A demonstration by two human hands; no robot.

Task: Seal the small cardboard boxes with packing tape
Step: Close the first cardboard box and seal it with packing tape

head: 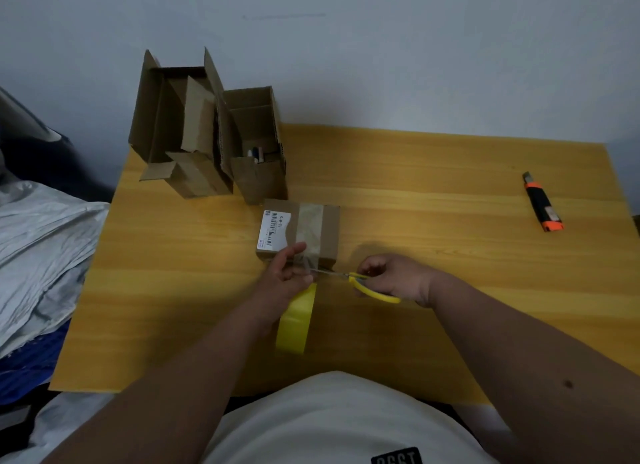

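Grey bedding [45,241] lay off the table's [415,193] left edge. Two open cardboard boxes [207,131] stood at the far left corner, well beyond the fingers. Small cardboard box [304,231], taped across the top with a white barcode label [273,229], sat just beyond the left hand [287,280]. Left fingers [294,252] were curled, pinching the tape strip at the box's near edge; the yellow tape roll [298,321] sat under that wrist. Right hand [391,276] gripped yellow-handled scissors [367,285], fingers curled round the handles, blades pointing left at the strip. Orange-black utility knife [542,203] lay far right, well apart from both hands.
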